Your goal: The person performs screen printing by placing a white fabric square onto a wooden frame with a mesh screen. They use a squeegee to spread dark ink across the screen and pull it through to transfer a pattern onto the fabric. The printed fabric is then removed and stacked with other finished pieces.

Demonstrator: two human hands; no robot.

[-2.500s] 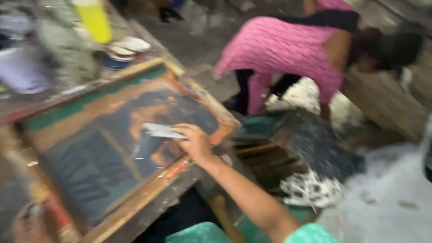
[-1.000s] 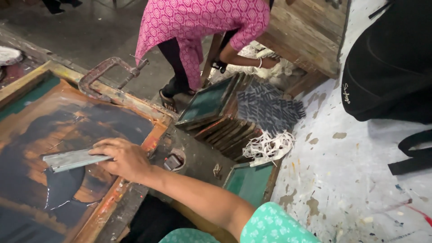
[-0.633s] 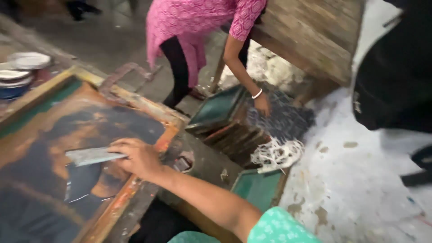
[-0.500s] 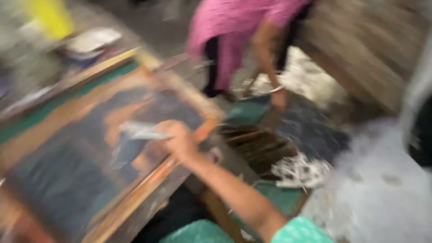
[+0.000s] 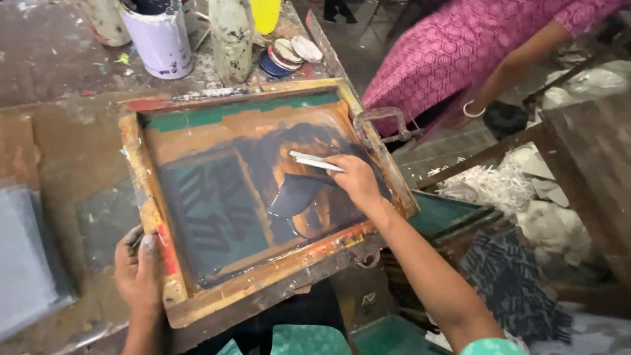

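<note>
Currently right hand (image 5: 357, 181) closed round squeegee (image 5: 315, 161) inside screen frame (image 5: 259, 289), right half; blade long axis across frame, dark ink (image 5: 296, 194) just below. Left hand (image 5: 139, 273) clamps frame's near-left rail on surface (image 5: 59, 138).

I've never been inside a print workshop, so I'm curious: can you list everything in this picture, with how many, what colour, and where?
Printing screen frame: one, wooden, orange-stained with dark mesh, centre of the table.
Squeegee: one, pale blade, on the mesh under the right hand.
Dark ink: one pool, blue-black, just below the squeegee.
White bucket: one, paint-spattered, top left.
Yellow container: one, top centre.
Round lids: a small stack, blue and white, beside the containers.
Worktable: one, brown, stained.
Grey sheets: a pile, left edge.
Other person: one, pink patterned top, bending at upper right.
Printed dark cloth: one piece, lower right.
Left hand: ink-stained, gripping the frame's near corner.
Right hand: holding the squeegee.
</note>
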